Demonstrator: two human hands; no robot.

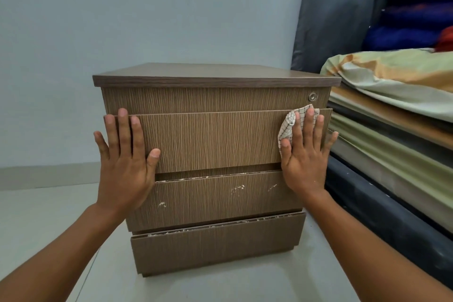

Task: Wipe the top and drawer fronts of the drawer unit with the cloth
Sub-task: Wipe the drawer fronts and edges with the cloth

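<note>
A brown wood-grain drawer unit [215, 140] stands on the floor in front of me, with a flat top [208, 72] and several drawer fronts. The second drawer front [210, 140] sticks out slightly. My left hand [126, 157] lies flat and spread on its left end, holding nothing. On the right end, my right hand [306, 154] presses a white checked cloth [289, 122] flat against the same front; the cloth peeks out above and left of the fingers. White scuff marks show on the drawer below [220, 198].
A stack of mattresses and folded bedding [392, 110] stands close against the unit's right side. A pale wall [147, 19] is behind, and light floor tiles [44, 216] spread to the left and front. A round lock [312, 96] sits at the top right of the unit.
</note>
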